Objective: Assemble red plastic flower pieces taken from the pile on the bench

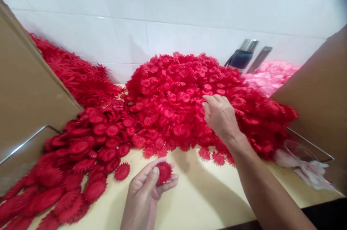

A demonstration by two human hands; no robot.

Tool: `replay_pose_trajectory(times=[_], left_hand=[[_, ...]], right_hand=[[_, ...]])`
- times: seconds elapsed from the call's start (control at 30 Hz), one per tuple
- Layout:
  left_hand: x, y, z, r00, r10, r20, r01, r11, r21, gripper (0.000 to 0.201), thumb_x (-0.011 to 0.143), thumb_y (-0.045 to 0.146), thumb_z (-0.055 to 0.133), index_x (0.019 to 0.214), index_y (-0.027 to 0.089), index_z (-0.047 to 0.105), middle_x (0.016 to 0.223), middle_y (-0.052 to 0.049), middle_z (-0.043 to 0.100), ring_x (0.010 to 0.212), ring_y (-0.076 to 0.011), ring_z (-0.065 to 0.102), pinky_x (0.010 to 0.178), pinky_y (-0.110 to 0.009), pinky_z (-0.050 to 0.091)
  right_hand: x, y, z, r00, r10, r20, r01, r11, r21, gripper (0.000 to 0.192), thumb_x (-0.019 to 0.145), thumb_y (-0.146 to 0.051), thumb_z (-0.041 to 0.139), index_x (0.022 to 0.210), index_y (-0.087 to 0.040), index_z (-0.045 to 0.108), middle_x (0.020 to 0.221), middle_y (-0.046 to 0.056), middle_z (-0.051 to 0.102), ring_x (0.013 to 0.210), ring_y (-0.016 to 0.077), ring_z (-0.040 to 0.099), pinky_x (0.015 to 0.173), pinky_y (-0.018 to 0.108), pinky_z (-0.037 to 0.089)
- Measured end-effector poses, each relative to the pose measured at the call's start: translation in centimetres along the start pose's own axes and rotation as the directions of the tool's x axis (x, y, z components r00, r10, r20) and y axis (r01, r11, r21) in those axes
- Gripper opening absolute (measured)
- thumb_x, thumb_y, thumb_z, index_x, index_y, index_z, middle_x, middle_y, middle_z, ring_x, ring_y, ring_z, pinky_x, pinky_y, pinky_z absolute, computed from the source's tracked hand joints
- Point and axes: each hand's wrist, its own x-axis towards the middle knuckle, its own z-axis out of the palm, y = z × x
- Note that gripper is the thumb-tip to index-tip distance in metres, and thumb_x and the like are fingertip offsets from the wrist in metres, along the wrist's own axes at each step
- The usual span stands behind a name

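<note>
Between the thumb and fingers of my left hand [148, 186] is a dark red round fabric flower petal piece [164, 173] with a fringed edge. The hand is held low, above the pale yellow table [189, 201]. My right hand [221, 114] reaches over the large heap of similar red petal pieces [176, 96]. Its fingers are curled together, and whatever they may hold is hidden. To the left, a second mass of darker red pieces [78, 147] spreads down toward the table's near edge, looking thicker, as if stacked.
Cardboard panels stand at left [29, 78] and right [320, 96], each with a metal wire. Red strip-like pieces [73, 71] lie back left, pink pieces [273, 74] back right. A dark-banded object [241, 58] leans by the tiled wall [176, 2]. Crumpled clear plastic [309, 168] lies right.
</note>
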Motion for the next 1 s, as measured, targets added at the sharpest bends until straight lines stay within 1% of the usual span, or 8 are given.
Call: replay_pose_trajectory(times=[0.07,0.17,0.23,0.3,0.53,0.77,0.9,1.0], left_hand=[[0.0,0.4,0.2,0.999,-0.007,0.049,0.010,0.998,-0.055,0.020,0.067,0.026,0.071,0.080,0.012,0.067,0.075,-0.009,0.072,0.069,-0.0248,0.068,0.073,-0.038,0.054],[0.0,0.5,0.3,0.988,0.002,0.152,0.015,0.994,-0.112,0.019,0.075,0.024,0.062,0.087,0.011,0.069,0.086,-0.012,0.072,0.080,-0.0250,0.067,0.080,-0.041,0.051],[-0.1,0.2,0.4,0.979,0.015,0.205,0.008,0.994,-0.113,0.019,0.077,0.023,0.061,0.090,0.012,0.069,0.087,-0.011,0.071,0.083,-0.0229,0.065,0.079,-0.037,0.051],[-0.2,-0.2,0.5,0.969,0.016,0.248,0.000,0.998,-0.064,0.019,0.075,0.021,0.062,0.092,0.014,0.069,0.084,-0.009,0.071,0.083,-0.0207,0.064,0.077,-0.032,0.051],[-0.1,-1.2,-0.1,0.977,0.046,0.210,-0.071,0.991,0.112,0.027,0.071,0.022,0.068,0.097,0.016,0.070,0.086,-0.008,0.069,0.084,-0.0194,0.060,0.075,-0.027,0.047],[0.4,-1.3,-0.2,0.993,0.065,0.098,-0.072,0.996,0.061,0.023,0.065,0.025,0.073,0.087,0.018,0.073,0.072,-0.004,0.068,0.075,-0.0175,0.060,0.069,-0.025,0.048],[0.4,-0.6,-0.2,0.997,0.056,0.045,-0.055,0.998,-0.013,0.023,0.058,0.029,0.077,0.077,0.017,0.074,0.068,-0.005,0.068,0.064,-0.0164,0.060,0.065,-0.027,0.050],[0.3,-0.3,-0.1,0.995,0.051,0.083,-0.052,0.999,0.009,0.020,0.061,0.028,0.076,0.078,0.017,0.074,0.070,-0.006,0.069,0.065,-0.0160,0.060,0.067,-0.027,0.050]], right_hand=[[-0.4,-0.5,-0.5,0.999,-0.035,0.028,0.035,0.999,-0.001,0.021,0.083,-0.015,0.048,0.099,-0.012,0.060,0.090,0.012,0.061,0.086,0.0245,0.054,0.082,0.040,0.042],[-3.2,-3.7,-1.1,0.975,-0.097,0.201,0.027,0.946,0.324,0.025,0.082,-0.022,0.056,0.106,-0.016,0.058,0.090,0.007,0.060,0.082,0.0189,0.055,0.075,0.032,0.046],[-5.4,-6.1,-1.0,0.887,-0.199,0.417,-0.030,0.876,0.482,0.023,0.075,-0.022,0.065,0.097,-0.018,0.060,0.086,0.004,0.057,0.078,0.0167,0.054,0.067,0.027,0.046],[-7.1,-7.7,-0.4,0.827,-0.256,0.500,-0.067,0.839,0.539,0.013,0.072,-0.014,0.066,0.083,-0.017,0.059,0.079,0.002,0.054,0.075,0.0149,0.052,0.063,0.025,0.044],[-9.1,-7.6,1.2,0.856,-0.268,0.442,-0.120,0.728,0.675,0.012,0.082,-0.008,0.051,0.076,-0.017,0.057,0.073,0.001,0.052,0.067,0.0118,0.049,0.057,0.021,0.039],[-10.6,-9.4,1.8,0.936,-0.287,0.205,0.189,0.899,0.396,0.026,0.087,-0.010,0.035,0.070,-0.014,0.055,0.068,0.006,0.050,0.062,0.0165,0.042,0.054,0.029,0.036],[-10.5,-9.7,1.6,0.935,-0.318,0.161,0.210,0.857,0.471,0.019,0.089,-0.013,0.037,0.085,-0.015,0.055,0.074,0.006,0.053,0.069,0.0166,0.046,0.062,0.029,0.041],[-10.2,-9.4,1.2,0.937,-0.263,0.228,0.101,0.832,0.545,0.015,0.087,-0.014,0.041,0.078,-0.017,0.053,0.074,0.005,0.052,0.070,0.0165,0.048,0.062,0.029,0.043]])
